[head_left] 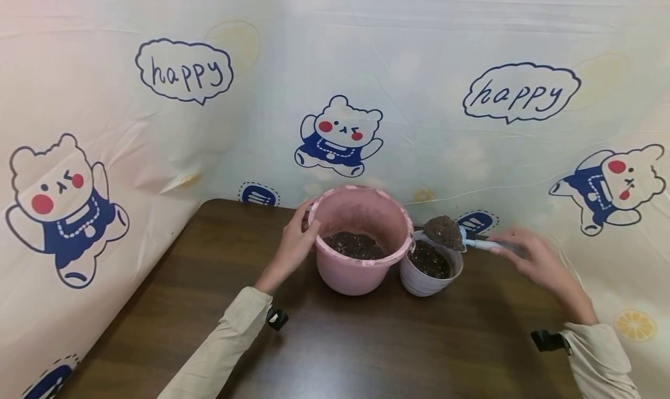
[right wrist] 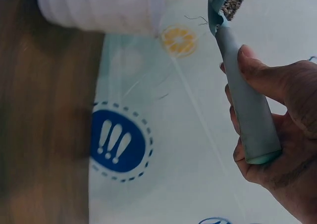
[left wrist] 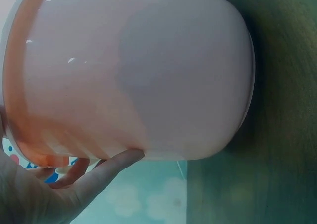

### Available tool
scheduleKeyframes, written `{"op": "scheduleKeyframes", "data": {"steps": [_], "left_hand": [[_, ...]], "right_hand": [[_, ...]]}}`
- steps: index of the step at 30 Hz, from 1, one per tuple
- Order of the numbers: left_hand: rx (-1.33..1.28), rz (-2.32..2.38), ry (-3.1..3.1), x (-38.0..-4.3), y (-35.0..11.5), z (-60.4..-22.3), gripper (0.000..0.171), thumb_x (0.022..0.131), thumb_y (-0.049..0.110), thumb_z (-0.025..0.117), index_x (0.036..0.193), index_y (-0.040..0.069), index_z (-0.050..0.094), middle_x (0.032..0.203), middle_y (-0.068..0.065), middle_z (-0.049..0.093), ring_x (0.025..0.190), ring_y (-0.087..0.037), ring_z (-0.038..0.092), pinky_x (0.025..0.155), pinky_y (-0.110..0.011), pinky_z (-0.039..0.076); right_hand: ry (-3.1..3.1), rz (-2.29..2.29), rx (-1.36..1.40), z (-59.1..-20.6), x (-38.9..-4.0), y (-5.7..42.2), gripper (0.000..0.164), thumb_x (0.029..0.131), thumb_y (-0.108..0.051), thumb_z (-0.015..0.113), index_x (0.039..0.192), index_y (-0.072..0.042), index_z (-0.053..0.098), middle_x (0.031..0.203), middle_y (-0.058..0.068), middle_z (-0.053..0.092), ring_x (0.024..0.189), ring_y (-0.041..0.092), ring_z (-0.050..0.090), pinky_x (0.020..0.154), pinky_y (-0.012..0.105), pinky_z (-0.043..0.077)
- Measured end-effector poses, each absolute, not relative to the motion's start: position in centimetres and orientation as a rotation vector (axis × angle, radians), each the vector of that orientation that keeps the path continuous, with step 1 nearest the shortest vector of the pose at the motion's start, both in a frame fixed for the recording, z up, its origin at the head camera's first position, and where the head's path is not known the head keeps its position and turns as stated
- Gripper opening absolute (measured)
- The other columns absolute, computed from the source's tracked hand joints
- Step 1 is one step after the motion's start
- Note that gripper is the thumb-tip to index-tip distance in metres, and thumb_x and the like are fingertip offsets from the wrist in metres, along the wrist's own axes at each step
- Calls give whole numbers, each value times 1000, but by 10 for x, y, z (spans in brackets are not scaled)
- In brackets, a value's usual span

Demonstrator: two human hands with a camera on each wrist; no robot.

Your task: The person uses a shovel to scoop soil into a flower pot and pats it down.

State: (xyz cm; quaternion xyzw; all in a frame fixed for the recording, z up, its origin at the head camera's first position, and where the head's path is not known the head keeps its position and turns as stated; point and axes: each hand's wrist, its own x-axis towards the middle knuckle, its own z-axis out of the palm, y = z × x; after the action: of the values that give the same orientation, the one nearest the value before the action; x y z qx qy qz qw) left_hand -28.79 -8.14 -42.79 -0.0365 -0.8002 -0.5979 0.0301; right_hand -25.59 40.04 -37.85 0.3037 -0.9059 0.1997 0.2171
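Observation:
My left hand (head_left: pixel 293 242) holds the left rim of a pink bucket (head_left: pixel 353 278) that has dark soil (head_left: pixel 355 245) at its bottom. In the left wrist view, the fingers (left wrist: pixel 111 170) lie against the wall of this bucket (left wrist: pixel 129 70). My right hand (head_left: pixel 536 262) grips the pale blue handle of a garden trowel (head_left: pixel 484 245), its thumb along the handle in the right wrist view. A heap of soil (head_left: pixel 444 231) fills the trowel's blade, above a small white pot (head_left: pixel 423 287) that also contains soil. The pot stands close to the bucket's right side.
Bucket and pot rest on a dark brown wooden table (head_left: pixel 335 346). Behind and on both sides hangs a pale cloth (head_left: pixel 429 50) printed with bears and speech bubbles, close to the table's back edge.

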Motion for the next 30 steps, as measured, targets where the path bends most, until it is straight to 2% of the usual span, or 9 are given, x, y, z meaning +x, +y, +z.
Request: {"op": "scheduleKeyframes", "data": {"steps": [5, 9, 11, 14, 16, 19, 21, 22, 30], "left_hand": [[-129, -1844, -2470, -288, -82, -429, 63, 105, 25, 52, 164, 24, 30, 156, -18, 46, 129, -40, 59, 82, -44, 64], [-128, -1850, -2466, -288, -82, -429, 62, 105, 25, 51, 164, 25, 31, 156, -18, 46, 129, -40, 59, 81, -44, 64], [-126, -1851, -2461, -288, -82, -429, 62, 105, 25, 51, 164, 25, 31, 155, -18, 46, 128, -40, 59, 80, -44, 64], [-124, -1849, -2462, -287, -82, -429, 62, 105, 25, 51, 164, 25, 31, 156, -18, 46, 128, -40, 59, 81, -44, 64], [-121, -1850, -2461, -287, -82, -430, 62, 105, 25, 51, 164, 25, 31, 156, -18, 46, 129, -40, 59, 81, -45, 64], [-127, -1852, -2462, -287, -82, -430, 62, 105, 26, 51, 164, 25, 31, 156, -17, 46, 130, -40, 59, 83, -46, 64], [-127, -1858, -2457, -288, -82, -431, 62, 105, 25, 51, 164, 25, 31, 156, -17, 46, 130, -40, 59, 83, -46, 64], [-129, -1859, -2455, -288, -82, -431, 61, 105, 25, 51, 164, 25, 31, 155, -18, 46, 130, -40, 59, 83, -47, 64], [-130, -1857, -2452, -289, -83, -433, 61, 105, 26, 51, 163, 24, 32, 155, -18, 46, 129, -40, 59, 83, -47, 64]], "right_hand": [[-2442, 407, 852, -392, -257, 406, 35, 67, 9, 87, 99, -1, 81, 88, 3, 68, 81, 11, 55, 71, 21, 41], [-2382, 298, 806, -395, -255, 398, 32, 69, 5, 87, 100, -1, 81, 90, 8, 67, 82, 24, 53, 72, 32, 36], [-2352, 266, 803, -394, -255, 394, 18, 88, -11, 81, 102, -1, 80, 93, 13, 67, 85, 31, 52, 73, 39, 34], [-2284, 204, 835, -389, -255, 389, 38, 107, -32, 56, 106, 0, 78, 97, 17, 66, 92, 39, 52, 73, 49, 32], [-2241, 160, 861, -387, -255, 386, 45, 111, -34, 47, 108, 0, 76, 100, 18, 66, 95, 43, 53, 74, 54, 33], [-2189, 58, 880, -383, -255, 383, 20, 96, -3, 61, 111, 1, 75, 104, 20, 66, 98, 46, 55, 76, 60, 36], [-2167, 4, 879, -382, -254, 382, 36, 79, 12, 65, 113, 2, 73, 108, 21, 65, 99, 47, 55, 77, 62, 37], [-2158, -20, 874, -381, -254, 382, 40, 77, 15, 65, 114, 2, 73, 109, 22, 64, 99, 47, 54, 77, 62, 37], [-2124, 15, 797, -378, -254, 380, 42, 77, 15, 68, 117, 0, 71, 108, 23, 64, 100, 49, 54, 77, 63, 37]]}}
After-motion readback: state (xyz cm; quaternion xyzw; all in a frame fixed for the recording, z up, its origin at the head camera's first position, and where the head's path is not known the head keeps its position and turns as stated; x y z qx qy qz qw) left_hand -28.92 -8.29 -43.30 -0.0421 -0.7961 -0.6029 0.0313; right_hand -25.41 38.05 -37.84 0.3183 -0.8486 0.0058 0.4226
